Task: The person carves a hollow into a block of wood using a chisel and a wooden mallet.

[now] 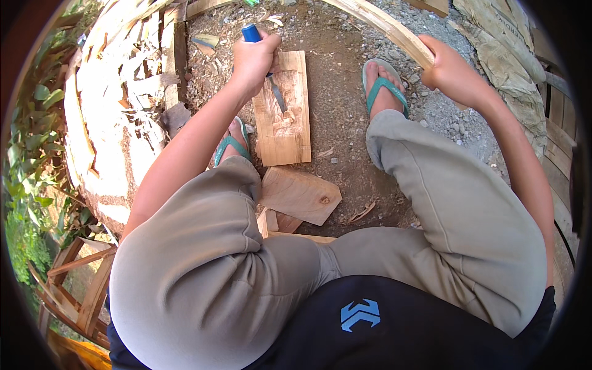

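My left hand [254, 63] is closed around a chisel [250, 33]; the blue handle end sticks out above the fist. Its metal blade slants down over a rough hollow cut in a thick wooden block [298, 77], the tip at the chipped wood. The block lies on the ground between my feet. On the right, my right hand [455, 75] grips the near end of a long wooden batten [388, 28], raised and running up to the far left out of view. The batten is apart from the chisel.
Nearer to me lie a cut board with a knot [299, 194] and smaller wood pieces. My sandalled feet [385, 92] stand either side of the block. Wood scraps [139, 86] and leafy plants cover the left; gravel [453, 129] and crumpled sheeting [502, 52] lie right.
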A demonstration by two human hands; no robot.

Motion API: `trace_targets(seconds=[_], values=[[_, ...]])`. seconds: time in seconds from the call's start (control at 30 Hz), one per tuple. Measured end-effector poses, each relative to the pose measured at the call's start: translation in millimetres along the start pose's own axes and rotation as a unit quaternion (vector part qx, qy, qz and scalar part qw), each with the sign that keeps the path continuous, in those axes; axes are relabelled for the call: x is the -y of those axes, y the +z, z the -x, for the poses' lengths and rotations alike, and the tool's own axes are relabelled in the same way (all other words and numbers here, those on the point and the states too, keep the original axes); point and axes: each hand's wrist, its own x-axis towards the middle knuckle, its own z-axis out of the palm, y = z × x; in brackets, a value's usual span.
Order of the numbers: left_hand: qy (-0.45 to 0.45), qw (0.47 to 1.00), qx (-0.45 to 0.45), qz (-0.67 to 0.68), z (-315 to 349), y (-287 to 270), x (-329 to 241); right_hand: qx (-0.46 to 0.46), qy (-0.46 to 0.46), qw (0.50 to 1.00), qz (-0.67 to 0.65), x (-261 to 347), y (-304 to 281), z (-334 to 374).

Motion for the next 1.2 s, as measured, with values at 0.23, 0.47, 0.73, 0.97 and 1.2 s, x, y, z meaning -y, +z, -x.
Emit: trace_targets(seconds=[0.23,0.47,0.73,0.97,1.2], values=[[0.011,0.983,-0.142,0.113,0.9,-65.9,-11.4,0.001,0.18,0.962,-0.206,-5.3,12.2,-9.6],[-0.024,0.988,-0.059,0.141,1.1,-61.3,-11.4,-0.01,0.032,0.998,-0.053,-12.7,30.0,-32.1],[-0.012,0.99,-0.01,0.138,13.4,-56.7,-13.4,0.016,-0.019,0.965,0.261,19.5,48.9,-30.7],[-0.007,0.99,-0.009,0.144,13.5,-74.0,-11.9,0.099,0.006,0.966,0.238,12.8,69.3,-29.7],[-0.045,0.989,0.017,0.142,2.5,-60.4,-11.8,0.112,0.023,0.963,0.243,10.6,54.9,-30.1]])
